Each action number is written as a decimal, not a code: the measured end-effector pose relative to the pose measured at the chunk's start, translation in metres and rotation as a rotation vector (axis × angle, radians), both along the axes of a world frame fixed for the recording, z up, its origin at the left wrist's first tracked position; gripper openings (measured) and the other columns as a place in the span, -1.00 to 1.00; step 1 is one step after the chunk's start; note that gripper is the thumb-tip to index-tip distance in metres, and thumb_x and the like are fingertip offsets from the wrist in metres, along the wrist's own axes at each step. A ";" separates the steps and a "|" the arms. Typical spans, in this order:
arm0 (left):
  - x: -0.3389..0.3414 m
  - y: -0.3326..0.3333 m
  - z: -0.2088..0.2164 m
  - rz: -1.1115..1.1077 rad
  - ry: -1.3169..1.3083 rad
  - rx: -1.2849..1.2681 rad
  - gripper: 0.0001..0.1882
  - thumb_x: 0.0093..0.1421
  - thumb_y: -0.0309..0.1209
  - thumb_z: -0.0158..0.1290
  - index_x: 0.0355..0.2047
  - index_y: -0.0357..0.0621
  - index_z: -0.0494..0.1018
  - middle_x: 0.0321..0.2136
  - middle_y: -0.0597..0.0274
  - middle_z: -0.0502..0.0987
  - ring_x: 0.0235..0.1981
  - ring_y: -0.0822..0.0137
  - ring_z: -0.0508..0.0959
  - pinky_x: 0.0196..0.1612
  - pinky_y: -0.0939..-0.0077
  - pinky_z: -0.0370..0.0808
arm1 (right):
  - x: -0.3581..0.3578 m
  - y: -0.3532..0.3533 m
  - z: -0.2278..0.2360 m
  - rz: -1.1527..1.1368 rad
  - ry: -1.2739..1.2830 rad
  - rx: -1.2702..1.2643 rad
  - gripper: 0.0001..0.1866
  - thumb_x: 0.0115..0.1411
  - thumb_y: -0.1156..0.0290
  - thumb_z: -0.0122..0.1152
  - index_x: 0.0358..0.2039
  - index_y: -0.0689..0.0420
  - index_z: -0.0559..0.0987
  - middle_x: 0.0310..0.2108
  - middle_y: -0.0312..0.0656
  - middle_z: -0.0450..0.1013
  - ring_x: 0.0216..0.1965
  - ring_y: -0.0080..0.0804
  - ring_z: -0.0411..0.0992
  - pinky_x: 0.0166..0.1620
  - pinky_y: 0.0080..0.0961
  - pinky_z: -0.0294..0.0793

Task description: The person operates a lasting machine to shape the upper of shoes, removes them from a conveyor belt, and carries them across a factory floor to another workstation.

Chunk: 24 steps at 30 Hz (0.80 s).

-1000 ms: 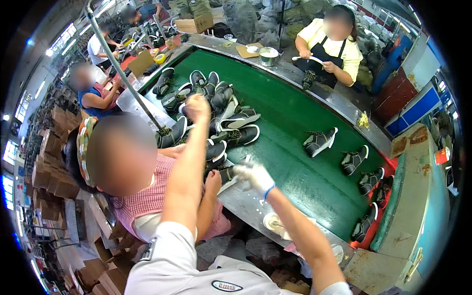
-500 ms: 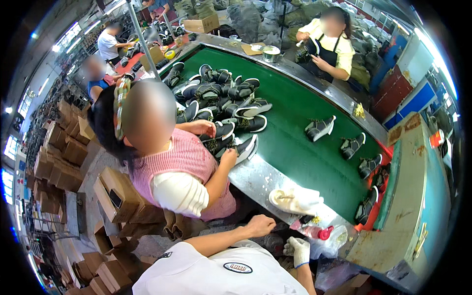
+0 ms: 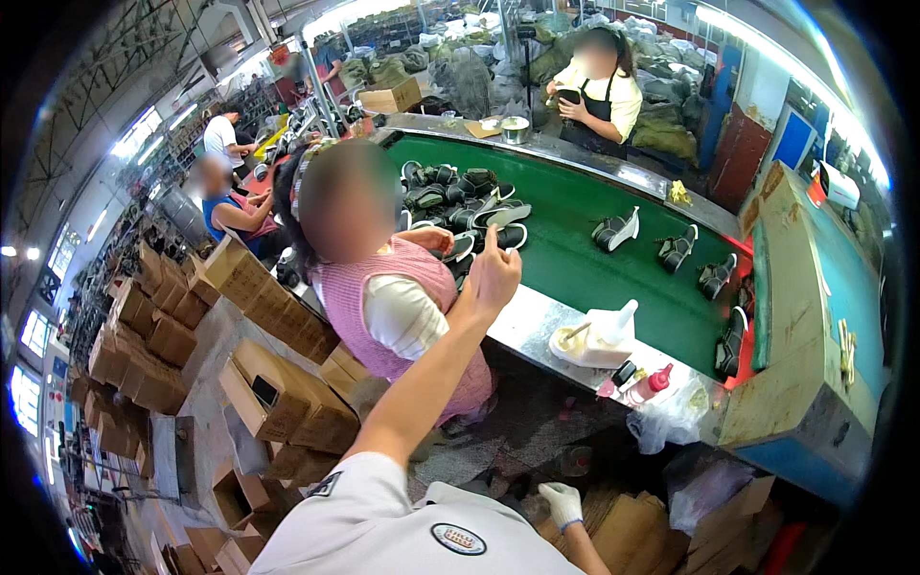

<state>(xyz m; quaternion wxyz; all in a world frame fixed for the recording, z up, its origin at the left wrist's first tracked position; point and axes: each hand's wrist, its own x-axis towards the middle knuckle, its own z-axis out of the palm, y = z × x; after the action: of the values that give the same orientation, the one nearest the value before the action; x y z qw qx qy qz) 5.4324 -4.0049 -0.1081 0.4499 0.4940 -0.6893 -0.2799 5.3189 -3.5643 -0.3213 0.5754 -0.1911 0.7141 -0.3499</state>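
Note:
My left hand (image 3: 496,276) is bare and raised before the belt's near edge, its index finger stretched up and the other fingers folded in. It holds nothing and overlaps the view of the dark shoes with pale soles (image 3: 460,201) heaped on the green conveyor belt (image 3: 565,273). Low beside my body is my right hand (image 3: 562,505) in a white knit glove, its fingers curled, with nothing visible in them. Cardboard (image 3: 623,537) lies near it. Close on the left, a person in a pink knitted top (image 3: 393,287) has a hand (image 3: 431,240) by the shoes.
Several single shoes (image 3: 613,230) are spaced along the belt's right part. A white container with a brush (image 3: 594,340) and a pink bottle (image 3: 650,383) stand on the metal ledge. Cartons (image 3: 292,398) fill the left. Across the belt, a person in an apron (image 3: 599,96) holds something dark.
My left hand has risen from near my body and now points with its index finger. My gloved right hand stays low. The view has tilted up, and the neighbour's face has turned.

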 end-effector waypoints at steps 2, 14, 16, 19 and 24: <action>0.051 -0.053 -0.069 0.157 0.007 0.293 -0.35 0.17 -0.34 0.10 0.19 -0.47 0.22 -0.45 -0.28 0.62 -0.42 -0.15 0.68 -0.29 0.13 0.61 | 0.004 0.060 -0.070 -0.017 0.053 0.020 -0.73 0.21 0.31 0.37 -0.23 0.27 0.73 -0.40 -0.22 0.63 -0.38 -0.41 0.58 -0.33 -0.44 0.54; 0.088 0.060 -0.156 -0.100 -0.006 0.450 -0.22 0.05 -0.35 0.02 0.21 -0.65 0.13 -0.55 -0.16 0.64 -0.41 -0.03 0.70 -0.17 0.13 0.59 | 0.159 0.303 -0.026 -0.766 -0.082 0.296 -0.70 0.24 0.33 0.35 -0.08 0.21 0.63 -0.32 -0.14 0.59 -0.49 -0.25 0.51 -0.48 -0.28 0.51; 0.085 0.074 -0.124 -0.170 -0.049 0.479 -0.17 0.06 -0.34 0.03 0.26 -0.68 0.08 -0.52 -0.17 0.64 -0.30 -0.09 0.70 -0.07 0.07 0.56 | 0.199 0.336 -0.023 -0.752 -0.110 0.245 -0.69 0.24 0.32 0.35 -0.07 0.21 0.63 -0.33 -0.15 0.59 -0.50 -0.27 0.51 -0.50 -0.28 0.50; 0.095 0.082 -0.081 -0.164 0.014 0.259 -0.19 0.08 -0.33 0.05 0.26 -0.63 0.13 -0.45 -0.23 0.65 -0.27 -0.15 0.68 -0.07 0.03 0.56 | 0.236 0.347 0.023 -0.567 0.098 0.224 -0.61 0.24 0.30 0.35 0.01 0.25 0.62 -0.25 -0.09 0.62 -0.33 -0.17 0.59 -0.32 -0.23 0.60; 0.138 0.093 -0.012 -0.030 0.041 0.087 -0.23 0.12 -0.33 0.07 0.27 -0.58 0.16 -0.30 -0.39 0.63 -0.21 -0.24 0.66 -0.08 -0.01 0.56 | 0.268 0.382 0.014 -0.580 0.026 0.218 -0.56 0.24 0.32 0.33 0.06 0.31 0.60 -0.17 0.00 0.63 -0.23 -0.11 0.62 -0.21 -0.21 0.64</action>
<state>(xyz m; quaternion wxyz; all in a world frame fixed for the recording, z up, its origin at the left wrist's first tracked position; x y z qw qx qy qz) 5.5705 -3.9123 -0.1196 0.4379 0.4970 -0.6743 -0.3263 5.5870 -3.1826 -0.3069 0.4596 0.0792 0.7794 -0.4183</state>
